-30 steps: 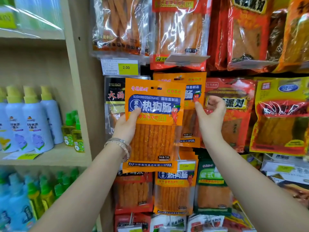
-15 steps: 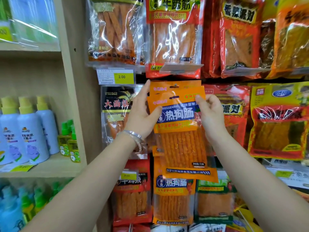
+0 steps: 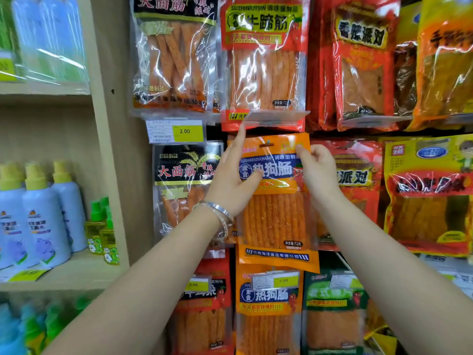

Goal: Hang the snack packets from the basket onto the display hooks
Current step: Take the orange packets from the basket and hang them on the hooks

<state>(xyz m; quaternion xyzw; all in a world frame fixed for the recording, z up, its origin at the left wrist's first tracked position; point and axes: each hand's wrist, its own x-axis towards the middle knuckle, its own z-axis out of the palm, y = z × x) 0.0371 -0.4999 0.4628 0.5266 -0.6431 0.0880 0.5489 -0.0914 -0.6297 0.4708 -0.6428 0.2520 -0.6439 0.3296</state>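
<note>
An orange snack packet (image 3: 275, 219) with a blue label hangs upright against the display, in line with matching orange packets behind it. Its hang slot (image 3: 267, 144) sits at the top centre, where a hook tip seems to show through. My left hand (image 3: 230, 185) holds the packet's left side, thumb across the blue label and index finger pointing up. My right hand (image 3: 318, 172) pinches the upper right edge. The basket is out of view.
Packed rows of hanging snacks surround it: a red-topped packet (image 3: 263, 60) above, a black one (image 3: 186, 170) to the left, a red one (image 3: 358, 175) to the right, and another orange one (image 3: 268, 316) below. A wooden upright (image 3: 115, 149) separates off shelves of spray bottles (image 3: 43, 216).
The packet has moved right and up, from in front of the black packet, and turned from tilted to upright at the hook. My right hand shifted onto its upper right edge.
</note>
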